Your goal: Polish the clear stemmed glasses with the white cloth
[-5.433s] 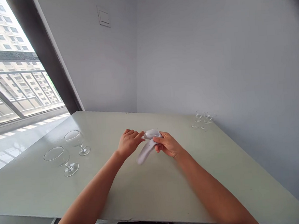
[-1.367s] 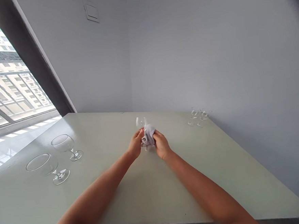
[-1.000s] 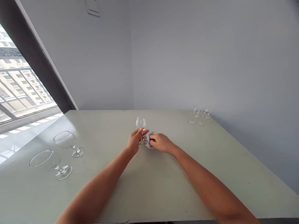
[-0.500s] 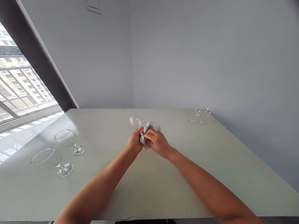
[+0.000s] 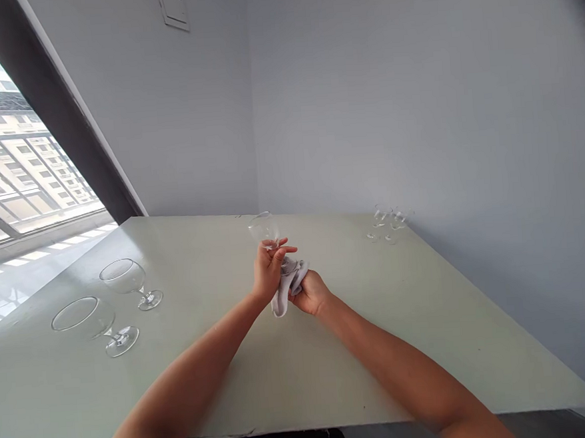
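Observation:
My left hand (image 5: 270,268) is closed around a clear stemmed glass (image 5: 263,228) just below its bowl, which tilts up and away to the left. At the glass's foot, my right hand (image 5: 310,292) grips a pale grey-white cloth (image 5: 281,301) that wraps the base from below. Part of the foot shows between the hands; the cloth hides the rest. To the left on the table stand two more stemmed glasses, a nearer glass (image 5: 121,341) and a farther glass (image 5: 150,299).
A pale glossy table (image 5: 381,346) spreads under my arms. Several small-looking stemmed glasses (image 5: 397,219) stand at its far right edge by the grey wall (image 5: 414,90). A window (image 5: 22,158) lies to the left.
The glass has risen and tilted more upright. My right hand, with the cloth, has dropped below the glass to its foot, palm turned up. The left hand's fingers have shifted on the stem.

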Demonstrator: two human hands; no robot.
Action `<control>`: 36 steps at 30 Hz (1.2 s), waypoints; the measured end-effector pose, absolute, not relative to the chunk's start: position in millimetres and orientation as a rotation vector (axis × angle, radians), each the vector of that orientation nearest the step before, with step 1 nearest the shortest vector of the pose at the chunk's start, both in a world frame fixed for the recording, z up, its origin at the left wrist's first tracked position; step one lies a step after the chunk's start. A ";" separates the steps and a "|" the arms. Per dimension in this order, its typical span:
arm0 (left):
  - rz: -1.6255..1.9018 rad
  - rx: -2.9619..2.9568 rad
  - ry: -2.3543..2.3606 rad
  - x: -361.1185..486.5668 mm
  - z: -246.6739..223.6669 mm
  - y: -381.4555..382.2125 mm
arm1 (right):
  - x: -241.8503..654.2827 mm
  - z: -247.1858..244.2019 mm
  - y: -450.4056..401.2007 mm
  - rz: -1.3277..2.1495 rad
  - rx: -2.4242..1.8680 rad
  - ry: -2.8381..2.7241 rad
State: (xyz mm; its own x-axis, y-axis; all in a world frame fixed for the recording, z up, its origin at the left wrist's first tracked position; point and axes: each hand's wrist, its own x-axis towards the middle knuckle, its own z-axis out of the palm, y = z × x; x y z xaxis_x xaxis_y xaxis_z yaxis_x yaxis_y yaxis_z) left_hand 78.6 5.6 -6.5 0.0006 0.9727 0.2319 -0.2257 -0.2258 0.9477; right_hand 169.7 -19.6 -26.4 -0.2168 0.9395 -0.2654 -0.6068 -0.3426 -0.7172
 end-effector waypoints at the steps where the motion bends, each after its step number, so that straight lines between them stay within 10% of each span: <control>1: 1.459 1.280 0.933 76.2 -8.4 8.7 | 171.3 -27.1 -20.3 1.797 -0.856 -0.617; 5: 1.516 1.362 1.056 61.2 -7.5 24.1 | 186.2 -22.6 -22.2 1.717 -1.131 -1.308; 12: 1.509 1.217 1.027 64.6 -4.2 18.9 | 203.0 -0.6 -14.6 0.351 -1.640 -1.943; 36: 1.083 1.637 1.379 75.1 -73.6 32.7 | 361.9 -50.8 74.0 0.246 -2.445 -1.178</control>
